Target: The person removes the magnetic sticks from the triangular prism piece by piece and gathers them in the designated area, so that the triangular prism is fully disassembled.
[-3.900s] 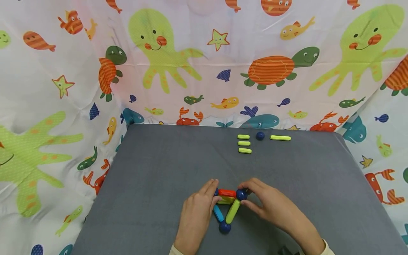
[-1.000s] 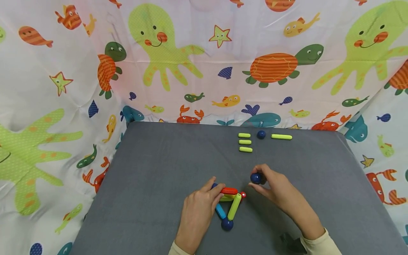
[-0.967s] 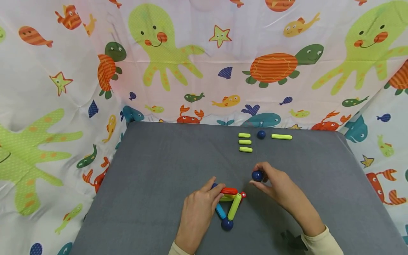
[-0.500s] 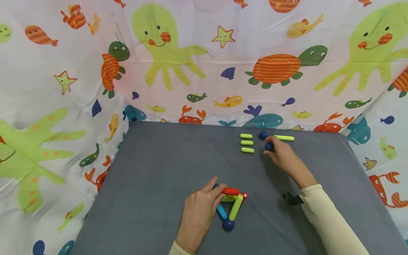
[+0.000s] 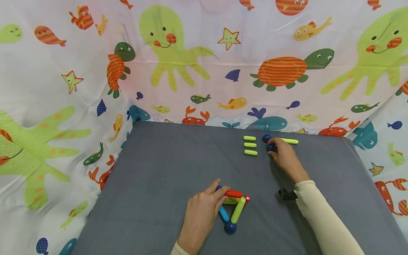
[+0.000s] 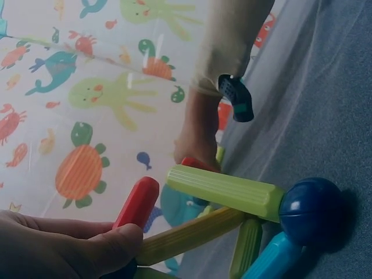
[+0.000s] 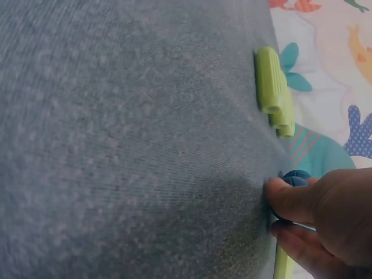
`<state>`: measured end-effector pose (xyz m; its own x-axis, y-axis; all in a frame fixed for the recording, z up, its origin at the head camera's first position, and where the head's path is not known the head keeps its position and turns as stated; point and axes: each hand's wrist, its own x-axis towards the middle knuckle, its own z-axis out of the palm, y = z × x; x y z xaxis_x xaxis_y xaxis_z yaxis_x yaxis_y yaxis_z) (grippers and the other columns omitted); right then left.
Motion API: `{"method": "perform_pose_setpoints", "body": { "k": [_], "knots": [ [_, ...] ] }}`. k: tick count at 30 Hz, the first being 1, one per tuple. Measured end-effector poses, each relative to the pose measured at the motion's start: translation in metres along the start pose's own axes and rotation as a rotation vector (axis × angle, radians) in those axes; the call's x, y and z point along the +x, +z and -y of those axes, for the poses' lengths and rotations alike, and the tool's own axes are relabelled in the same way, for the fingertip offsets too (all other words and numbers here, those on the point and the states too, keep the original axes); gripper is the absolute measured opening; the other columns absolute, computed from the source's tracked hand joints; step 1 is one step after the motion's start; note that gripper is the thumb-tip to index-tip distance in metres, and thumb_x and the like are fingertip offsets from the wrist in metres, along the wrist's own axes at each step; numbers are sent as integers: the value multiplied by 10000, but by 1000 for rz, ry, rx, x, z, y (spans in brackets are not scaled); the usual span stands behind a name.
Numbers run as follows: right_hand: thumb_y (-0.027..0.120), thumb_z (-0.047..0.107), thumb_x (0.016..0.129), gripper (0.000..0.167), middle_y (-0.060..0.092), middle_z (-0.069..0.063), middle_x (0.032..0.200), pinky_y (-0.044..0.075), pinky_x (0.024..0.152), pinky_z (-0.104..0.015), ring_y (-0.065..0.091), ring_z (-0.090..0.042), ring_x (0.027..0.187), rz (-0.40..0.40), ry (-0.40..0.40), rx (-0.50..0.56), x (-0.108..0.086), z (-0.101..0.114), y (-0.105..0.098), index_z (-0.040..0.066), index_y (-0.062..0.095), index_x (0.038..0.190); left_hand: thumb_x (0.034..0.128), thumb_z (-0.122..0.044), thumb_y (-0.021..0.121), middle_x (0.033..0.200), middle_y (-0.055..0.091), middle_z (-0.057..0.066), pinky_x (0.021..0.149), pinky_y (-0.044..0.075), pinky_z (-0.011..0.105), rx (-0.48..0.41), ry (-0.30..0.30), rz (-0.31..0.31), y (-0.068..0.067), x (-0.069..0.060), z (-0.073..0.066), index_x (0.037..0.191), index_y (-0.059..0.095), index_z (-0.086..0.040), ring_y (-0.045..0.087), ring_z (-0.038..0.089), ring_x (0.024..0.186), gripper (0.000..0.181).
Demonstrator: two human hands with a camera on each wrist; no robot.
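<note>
On the counter (image 5: 159, 170), the frame (image 5: 238, 210) looks partly joined, left hand (image 5: 201, 214) pinching its red rod (image 5: 234, 193), right hand (image 5: 285, 158) pinching a ball (image 5: 271, 147) beyond it, near rods (image 5: 250, 145) left unjoined.

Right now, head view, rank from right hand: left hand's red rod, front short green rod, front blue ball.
1. Front short green rod: left of right hand
2. Red rod: lower left, at left hand
3. Front blue ball: lower left

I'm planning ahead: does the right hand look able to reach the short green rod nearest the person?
Probably yes: bare cloth lies between the right hand and that short green rod, though the hand holds a blue ball.
</note>
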<state>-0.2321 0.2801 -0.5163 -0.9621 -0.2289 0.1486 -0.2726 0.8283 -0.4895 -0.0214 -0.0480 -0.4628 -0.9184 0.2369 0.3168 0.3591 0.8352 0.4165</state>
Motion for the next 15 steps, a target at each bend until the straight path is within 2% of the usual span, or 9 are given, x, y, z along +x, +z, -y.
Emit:
{"method": "perform_pose_setpoints", "body": {
  "k": [11,15],
  "knots": [
    [797,43,951,413,655,-274,1135,515,883,-611,655,-423,1011,-16,14,25,3,0,4,-48,587,1294,916,-321,830,1343,729,63,536,560,283,1,2,-29,2,-2,1,1197,803,-304,739,202,658,282],
    [800,71,957,422,649,-253,1156,511,866,-593,639,-395,977,-2,33,12,2,-1,4,-34,584,1304,919,-318,828,1342,729,66,558,579,299,-5,2,-31,3,-1,0,1199,805,-298,751,207,685,281]
  ]
}}
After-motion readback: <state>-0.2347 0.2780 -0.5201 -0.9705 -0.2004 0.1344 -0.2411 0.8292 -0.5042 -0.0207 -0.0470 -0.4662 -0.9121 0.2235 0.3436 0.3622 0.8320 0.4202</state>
